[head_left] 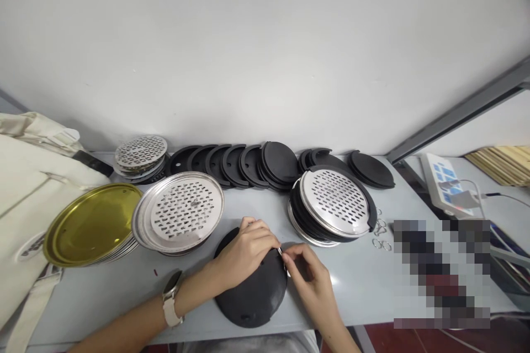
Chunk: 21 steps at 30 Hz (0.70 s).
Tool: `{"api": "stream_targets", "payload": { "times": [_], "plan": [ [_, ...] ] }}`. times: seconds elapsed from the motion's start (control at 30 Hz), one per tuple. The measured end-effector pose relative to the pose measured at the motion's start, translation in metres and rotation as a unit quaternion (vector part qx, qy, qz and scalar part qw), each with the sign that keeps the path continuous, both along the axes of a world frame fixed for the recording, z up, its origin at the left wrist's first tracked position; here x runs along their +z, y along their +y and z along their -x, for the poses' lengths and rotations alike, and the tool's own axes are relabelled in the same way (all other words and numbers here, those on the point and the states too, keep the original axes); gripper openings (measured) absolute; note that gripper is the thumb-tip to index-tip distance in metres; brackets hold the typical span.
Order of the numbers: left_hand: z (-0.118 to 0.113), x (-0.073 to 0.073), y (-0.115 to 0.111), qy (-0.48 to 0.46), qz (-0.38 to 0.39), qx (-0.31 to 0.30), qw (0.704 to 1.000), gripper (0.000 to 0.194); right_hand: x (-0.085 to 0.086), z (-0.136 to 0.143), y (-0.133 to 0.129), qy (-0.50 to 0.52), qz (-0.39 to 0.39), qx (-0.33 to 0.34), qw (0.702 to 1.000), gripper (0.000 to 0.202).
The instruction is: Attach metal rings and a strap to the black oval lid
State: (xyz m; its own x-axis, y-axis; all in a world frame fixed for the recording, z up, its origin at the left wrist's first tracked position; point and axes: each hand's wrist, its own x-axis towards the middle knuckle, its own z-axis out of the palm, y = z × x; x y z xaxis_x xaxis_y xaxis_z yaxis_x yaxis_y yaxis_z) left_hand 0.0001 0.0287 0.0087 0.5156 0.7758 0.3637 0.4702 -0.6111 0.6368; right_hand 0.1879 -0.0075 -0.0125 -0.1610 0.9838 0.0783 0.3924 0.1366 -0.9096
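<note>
A round black disc [256, 298] lies on the table in front of me, near the front edge. My left hand [252, 248] reaches over its upper part, fingers bent and fingertips pinching a small metal ring [280, 252] at the disc's right edge. From the right, my right hand [308, 278] pinches the same ring between thumb and forefinger. Fingers partly cover the ring, so how it sits in the disc is hidden. Behind my right hand stands a stack of black discs and metal plates topped by a perforated silver plate [337, 202].
Left are a gold tray [93, 226] and a silver perforated tray [186, 212]. A row of black discs [279, 162] lines the wall. Loose metal rings [381, 245] lie right. A cream bag [25, 193] stands far left, and a white device [445, 185] far right.
</note>
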Motion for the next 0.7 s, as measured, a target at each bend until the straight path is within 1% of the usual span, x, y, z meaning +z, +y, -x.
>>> {"api": "stream_targets", "payload": {
  "times": [0.1,0.33,0.5,0.7],
  "plan": [
    [0.0,0.0,0.0,-0.005,0.0,-0.003,1.0,0.022,-0.001,-0.001,0.003,0.023,0.032,0.01,0.999,0.014],
    [-0.001,0.002,0.001,-0.021,-0.009,-0.009,1.0,0.022,0.0,-0.005,0.008,0.029,0.065,0.039,0.997,0.014],
    [0.0,0.001,0.0,-0.013,-0.005,-0.011,1.0,0.023,0.009,-0.006,0.011,0.025,0.08,0.056,0.995,0.015],
    [0.0,-0.001,0.0,0.002,0.008,-0.009,1.0,0.023,0.019,-0.005,0.017,0.033,0.134,0.073,0.988,0.019]
  ]
}}
